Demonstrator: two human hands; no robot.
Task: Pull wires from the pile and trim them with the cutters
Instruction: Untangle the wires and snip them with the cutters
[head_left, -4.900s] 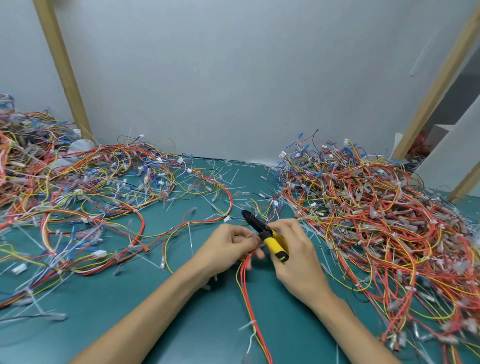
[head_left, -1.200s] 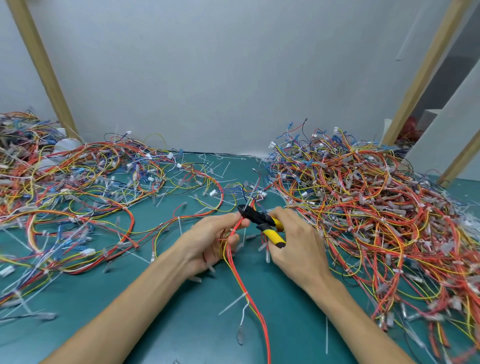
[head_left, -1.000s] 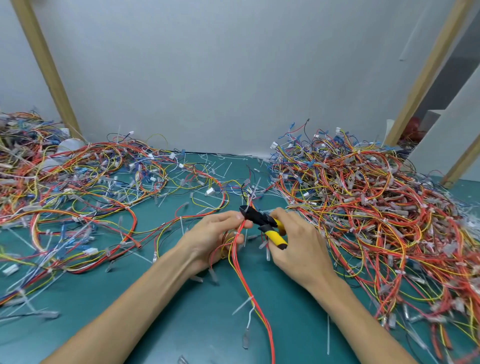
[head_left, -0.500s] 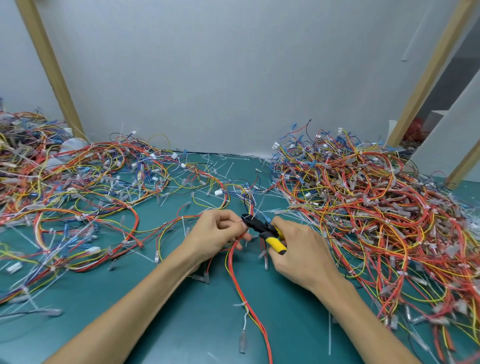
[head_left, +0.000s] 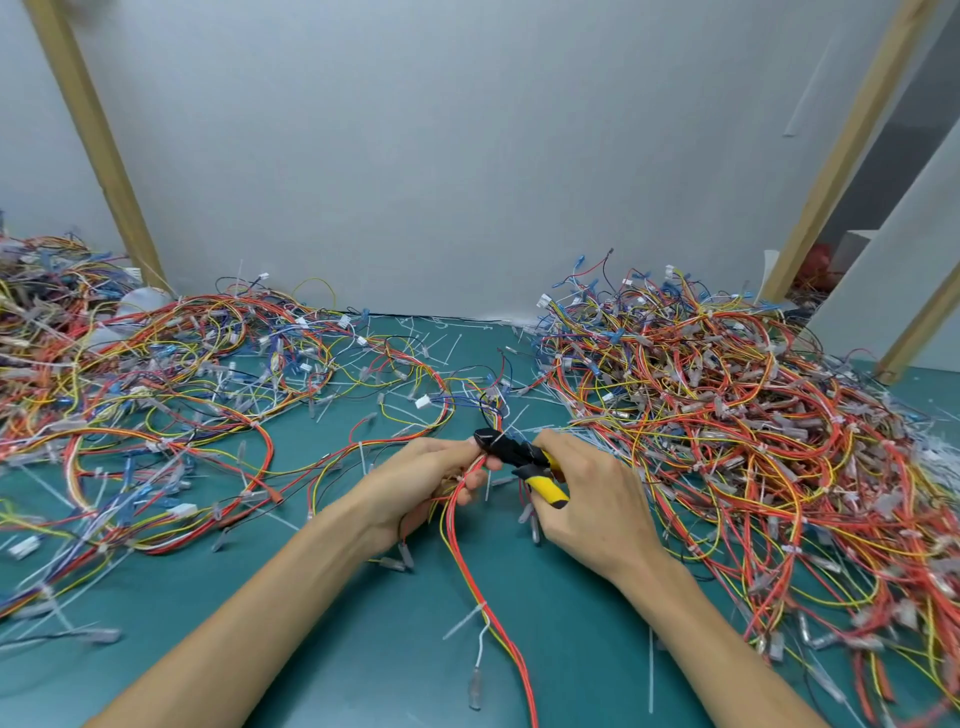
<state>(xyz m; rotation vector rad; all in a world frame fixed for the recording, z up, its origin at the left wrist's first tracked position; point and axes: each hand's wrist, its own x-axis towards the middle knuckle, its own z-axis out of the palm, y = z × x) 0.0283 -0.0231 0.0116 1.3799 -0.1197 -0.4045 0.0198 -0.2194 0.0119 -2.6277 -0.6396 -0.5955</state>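
Observation:
My left hand (head_left: 422, 480) grips a bundle of red and yellow wires (head_left: 470, 564) that trails down toward me across the green mat. My right hand (head_left: 589, 501) holds the cutters (head_left: 522, 460), which have yellow handles and black jaws. The jaw tips sit against the bundle right above my left fingers. A white cable tie (head_left: 462, 621) sticks out of the bundle lower down. A big tangled pile of red, yellow and blue wires (head_left: 727, 415) lies to the right of my right hand.
A second, flatter spread of wires (head_left: 156, 395) covers the left of the green mat (head_left: 363, 649). Cut white cable ties are scattered over the mat. A grey wall stands behind, with wooden posts (head_left: 96, 145) left and right.
My left hand has shifted its grip on the bundle and the cutter jaws have come closer to my left fingertips. Both hands stay at the middle of the mat.

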